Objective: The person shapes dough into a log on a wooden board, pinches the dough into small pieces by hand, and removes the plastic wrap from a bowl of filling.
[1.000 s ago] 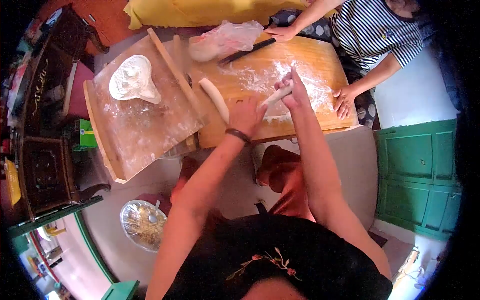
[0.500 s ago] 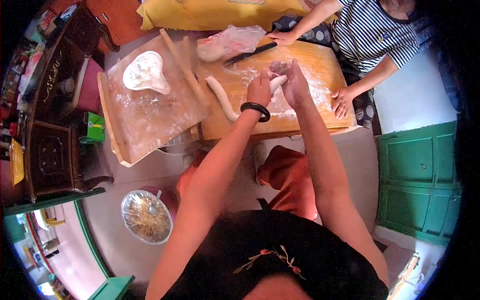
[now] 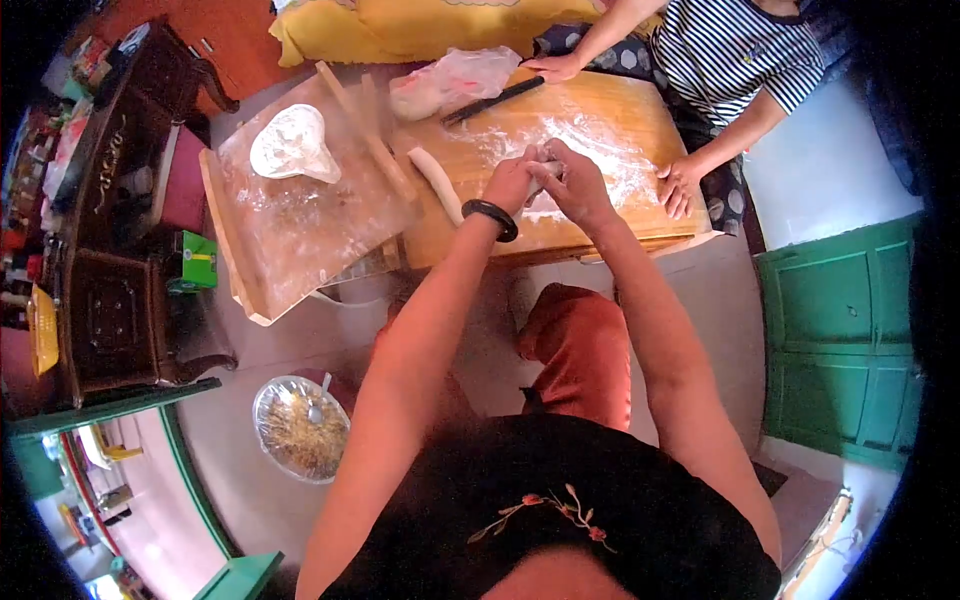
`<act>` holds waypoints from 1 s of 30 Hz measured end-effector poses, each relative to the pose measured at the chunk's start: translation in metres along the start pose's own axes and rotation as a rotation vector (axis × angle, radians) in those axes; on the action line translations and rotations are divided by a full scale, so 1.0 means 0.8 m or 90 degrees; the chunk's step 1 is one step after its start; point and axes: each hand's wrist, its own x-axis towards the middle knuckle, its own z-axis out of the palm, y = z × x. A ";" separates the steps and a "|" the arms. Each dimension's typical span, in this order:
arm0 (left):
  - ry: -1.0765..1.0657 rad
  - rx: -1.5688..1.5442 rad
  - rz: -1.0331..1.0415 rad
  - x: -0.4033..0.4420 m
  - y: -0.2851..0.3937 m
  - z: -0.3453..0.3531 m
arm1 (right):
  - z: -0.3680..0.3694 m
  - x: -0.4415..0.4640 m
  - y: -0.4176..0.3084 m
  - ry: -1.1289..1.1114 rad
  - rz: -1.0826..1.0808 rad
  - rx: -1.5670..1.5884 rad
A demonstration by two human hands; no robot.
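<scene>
Both grips look closed here: the left hand (image 3: pixel 508 188) and right hand (image 3: pixel 582 188) are bunched together around a short piece of dough (image 3: pixel 546 172), right over the floury part of the surface (image 3: pixel 642 150). Fingers cover most of it, so no idea how hard it's being squeezed.

My worry would be exactly that: pinch too hard and soft dough probably squashes or tears, while floury skin could let it slip and plop down. Also, there's a dough roll (image 3: pixel 434 180) lying just beside the left wrist, near the bracelet (image 3: pixel 490 219). If that forearm drops or swings out, it could get dented or pick up a bangle print lol.

The co-worker has one hand (image 3: pixel 557 68) at the end of a dark stick (image 3: pixel 494 101), which lies close to the plastic bag (image 3: pixel 462 80); a careless shove might snag it. And the wooden tray (image 3: pixel 285 245) holding the white flour container (image 3: pixel 292 145) is right next door, so a bumped edge could mean a spill.
</scene>
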 end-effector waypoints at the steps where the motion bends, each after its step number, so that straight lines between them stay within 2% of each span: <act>1: -0.019 0.004 -0.007 -0.005 0.004 -0.001 | 0.002 -0.001 0.001 0.003 0.004 -0.004; 4: -0.036 0.077 -0.086 -0.017 0.026 -0.001 | 0.015 -0.001 0.012 0.014 0.055 0.012; 5: -0.033 0.000 -0.101 -0.018 0.026 -0.003 | 0.021 0.001 0.017 0.017 0.079 0.024; 8: -0.049 0.052 -0.101 -0.012 0.013 -0.019 | 0.042 0.008 0.027 -0.001 0.082 -0.012; 9: -0.052 0.031 -0.119 -0.008 0.007 -0.024 | 0.042 0.009 0.004 -0.021 0.148 0.093; 12: -0.064 -0.035 -0.164 0.008 -0.015 -0.039 | 0.059 0.013 0.014 -0.043 0.148 0.113; 13: -0.114 -0.072 -0.148 0.012 -0.023 -0.046 | 0.064 0.015 0.017 -0.059 0.134 0.148; 16: -0.098 -0.032 -0.097 0.008 -0.018 -0.044 | 0.066 0.018 0.018 -0.066 0.143 0.256; 17: -0.086 -0.063 -0.106 0.014 -0.024 -0.043 | 0.067 0.019 0.014 -0.030 0.123 0.261; 20: -0.073 0.018 -0.117 0.015 -0.016 -0.032 | 0.055 0.018 0.010 -0.017 0.161 0.267; 21: -0.063 -0.036 -0.131 0.014 -0.015 -0.027 | 0.056 0.015 0.022 -0.013 0.153 0.284; 22: -0.087 0.094 -0.095 0.033 -0.053 -0.032 | 0.058 0.013 0.029 -0.009 0.205 0.313; 23: -0.101 0.136 -0.060 0.047 -0.089 -0.037 | 0.063 0.008 0.042 -0.002 0.258 0.340; 24: -0.067 0.023 -0.120 0.023 -0.049 -0.027 | 0.079 -0.004 0.091 0.044 0.174 0.222; 25: -0.040 -0.045 -0.172 0.002 0.004 -0.010 | 0.069 0.000 0.072 0.038 0.169 0.244; 27: -0.036 -0.120 -0.154 0.007 -0.006 -0.010 | 0.050 0.008 0.030 0.025 0.159 0.289; 28: -0.026 -0.127 -0.155 -0.004 0.019 -0.004 | 0.051 0.013 0.035 0.002 0.154 0.257; 30: -0.011 -0.129 -0.191 0.001 0.011 -0.010 | 0.048 0.013 0.015 0.021 0.199 0.407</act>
